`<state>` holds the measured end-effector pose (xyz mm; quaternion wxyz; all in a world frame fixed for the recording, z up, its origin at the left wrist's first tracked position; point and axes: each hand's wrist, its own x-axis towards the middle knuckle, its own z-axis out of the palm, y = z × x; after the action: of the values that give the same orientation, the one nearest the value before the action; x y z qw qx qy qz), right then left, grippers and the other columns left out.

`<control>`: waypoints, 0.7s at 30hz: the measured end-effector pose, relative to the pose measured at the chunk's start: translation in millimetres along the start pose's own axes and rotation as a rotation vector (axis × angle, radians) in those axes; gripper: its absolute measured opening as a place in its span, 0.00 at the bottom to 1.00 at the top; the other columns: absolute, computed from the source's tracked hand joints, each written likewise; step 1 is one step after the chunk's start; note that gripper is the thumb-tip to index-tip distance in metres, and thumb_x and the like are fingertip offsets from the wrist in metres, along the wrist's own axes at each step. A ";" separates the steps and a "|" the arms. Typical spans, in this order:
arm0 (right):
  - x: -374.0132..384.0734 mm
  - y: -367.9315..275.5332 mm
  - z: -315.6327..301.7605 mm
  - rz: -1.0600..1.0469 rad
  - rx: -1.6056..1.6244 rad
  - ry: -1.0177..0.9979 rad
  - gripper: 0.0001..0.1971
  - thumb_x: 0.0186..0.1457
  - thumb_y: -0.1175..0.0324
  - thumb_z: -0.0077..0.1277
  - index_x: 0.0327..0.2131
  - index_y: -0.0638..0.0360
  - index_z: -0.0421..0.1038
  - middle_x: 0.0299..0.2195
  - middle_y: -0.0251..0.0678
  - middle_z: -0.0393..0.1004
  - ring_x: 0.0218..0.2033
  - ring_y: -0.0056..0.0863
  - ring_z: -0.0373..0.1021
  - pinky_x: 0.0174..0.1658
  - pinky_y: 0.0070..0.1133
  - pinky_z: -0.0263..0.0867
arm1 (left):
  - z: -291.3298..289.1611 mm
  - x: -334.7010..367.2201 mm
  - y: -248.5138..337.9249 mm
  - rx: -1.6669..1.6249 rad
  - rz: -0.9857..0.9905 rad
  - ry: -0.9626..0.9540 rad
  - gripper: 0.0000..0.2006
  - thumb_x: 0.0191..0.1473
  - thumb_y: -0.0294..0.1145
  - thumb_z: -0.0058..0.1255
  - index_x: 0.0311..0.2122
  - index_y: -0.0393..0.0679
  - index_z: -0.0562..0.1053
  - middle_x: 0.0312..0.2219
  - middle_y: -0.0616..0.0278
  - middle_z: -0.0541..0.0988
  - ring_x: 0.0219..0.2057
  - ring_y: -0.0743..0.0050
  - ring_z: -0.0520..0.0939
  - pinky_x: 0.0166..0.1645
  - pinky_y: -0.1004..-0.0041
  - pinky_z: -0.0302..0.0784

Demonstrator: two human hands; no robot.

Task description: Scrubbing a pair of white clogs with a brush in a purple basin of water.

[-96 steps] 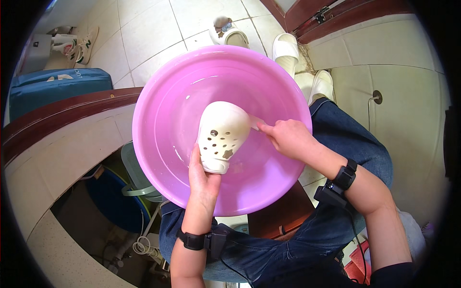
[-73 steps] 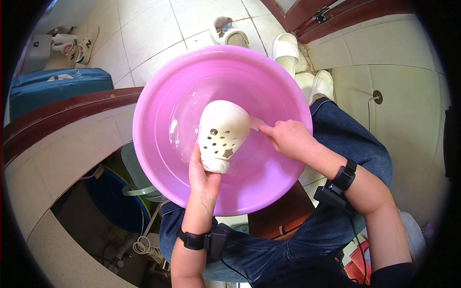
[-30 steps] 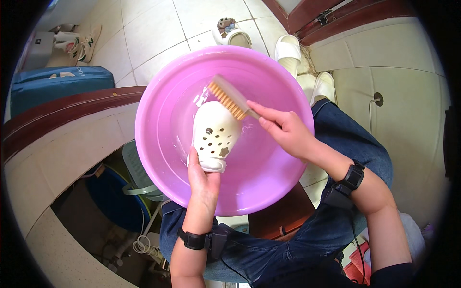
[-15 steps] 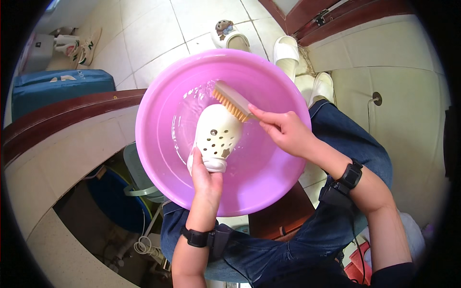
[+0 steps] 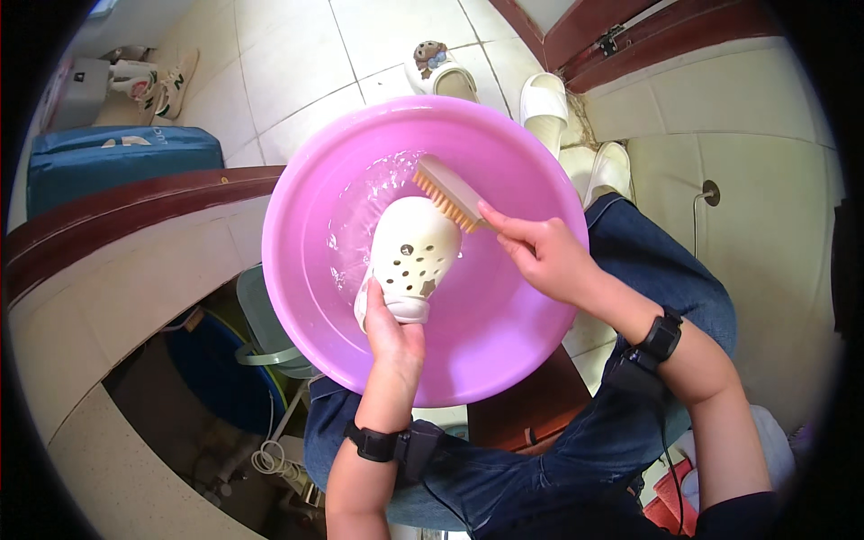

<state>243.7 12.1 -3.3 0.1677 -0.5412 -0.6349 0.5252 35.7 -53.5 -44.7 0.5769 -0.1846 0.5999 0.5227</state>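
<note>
My left hand [image 5: 393, 335] grips a white clog with round holes [image 5: 409, 236] by its heel end, thumb along the side. The clog is held over the water in a pink basin [image 5: 504, 355], its toe pointing away from me. My right hand [image 5: 546, 258] is closed round the handle of a scrubbing brush [image 5: 450, 192], index finger stretched along its back. The tan bristles lie against or just over the right side of the clog's toe; the exact contact cannot be told. Much of the brush handle is hidden in my right hand.
Beyond the basin stand another white clog with a bear charm [image 5: 432, 67] and white slippers [image 5: 544, 99]. A blue bag [image 5: 121, 171] lies at the far left by a dark red ledge [image 5: 144, 205]. Below it are a grey-green bucket [image 5: 270, 315] and hoses. A brown stool [image 5: 531, 409] shows under the basin.
The whole view has shifted slightly. The brush stays at the clog's toe with little movement, and ripples in the water have spread on the left. Both hands keep their holds.
</note>
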 end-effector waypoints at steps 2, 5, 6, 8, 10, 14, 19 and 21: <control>-5.4 -2.8 4.3 -0.098 0.085 -0.055 0.25 0.52 0.80 0.43 0.54 0.51 0.63 0.17 0.44 0.65 0.16 0.19 0.58 0.25 0.18 0.60 | -6.0 2.1 -1.0 -0.024 0.020 -0.038 0.20 0.62 0.38 0.33 0.55 0.39 0.59 0.51 0.55 0.69 0.51 0.59 0.71 0.54 0.61 0.69; -2.2 -3.0 5.0 -0.071 0.039 -0.008 0.26 0.50 0.78 0.43 0.54 0.49 0.63 0.21 0.49 0.71 0.19 0.39 0.70 0.25 0.25 0.64 | -6.0 4.8 1.0 -0.025 0.000 -0.051 0.20 0.61 0.39 0.34 0.55 0.39 0.59 0.51 0.55 0.69 0.51 0.59 0.71 0.55 0.61 0.69; -2.8 -0.2 6.8 -0.068 0.036 -0.008 0.26 0.50 0.78 0.43 0.54 0.49 0.63 0.21 0.49 0.71 0.19 0.39 0.70 0.25 0.25 0.64 | -6.1 2.9 -0.3 -0.026 -0.004 -0.051 0.20 0.61 0.39 0.34 0.55 0.39 0.59 0.51 0.55 0.69 0.51 0.59 0.71 0.55 0.61 0.69; 0.8 3.8 9.9 -0.139 -0.041 0.029 0.28 0.47 0.78 0.44 0.55 0.48 0.62 0.20 0.47 0.71 0.20 0.41 0.70 0.25 0.29 0.64 | -2.4 0.1 -1.1 -0.025 -0.018 -0.018 0.21 0.62 0.39 0.34 0.55 0.39 0.59 0.51 0.55 0.69 0.51 0.59 0.72 0.54 0.61 0.69; -3.4 0.6 10.4 -0.216 -0.108 -0.010 0.30 0.46 0.78 0.44 0.56 0.46 0.61 0.18 0.46 0.69 0.19 0.41 0.69 0.25 0.32 0.64 | -7.3 3.9 -0.7 -0.026 -0.015 -0.051 0.21 0.61 0.40 0.34 0.55 0.39 0.59 0.51 0.55 0.69 0.51 0.59 0.72 0.54 0.61 0.70; -3.9 -1.4 10.6 -0.241 -0.301 0.016 0.31 0.46 0.76 0.46 0.56 0.44 0.61 0.15 0.43 0.67 0.17 0.40 0.67 0.24 0.32 0.64 | -8.3 1.7 -5.8 -0.011 -0.005 -0.036 0.21 0.61 0.39 0.37 0.55 0.39 0.59 0.50 0.55 0.69 0.50 0.60 0.72 0.53 0.62 0.71; -9.7 -9.1 13.0 -0.240 -0.389 -0.060 0.30 0.47 0.74 0.46 0.57 0.41 0.60 0.14 0.40 0.66 0.16 0.39 0.67 0.23 0.32 0.65 | 2.5 -8.9 -10.4 0.010 0.044 0.027 0.21 0.60 0.38 0.39 0.55 0.38 0.59 0.50 0.55 0.69 0.50 0.61 0.72 0.53 0.63 0.71; -12.4 -13.3 14.8 -0.262 -0.413 -0.080 0.30 0.47 0.73 0.46 0.57 0.41 0.60 0.14 0.40 0.65 0.16 0.39 0.67 0.23 0.32 0.65 | 2.0 -9.4 -10.6 0.013 0.041 0.034 0.21 0.60 0.39 0.40 0.55 0.38 0.59 0.50 0.55 0.69 0.50 0.61 0.73 0.53 0.63 0.71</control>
<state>229.8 -4.0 6.5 0.0950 -0.4560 -0.7997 0.3789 47.9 -59.5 -40.4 0.5571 -0.1773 0.6166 0.5272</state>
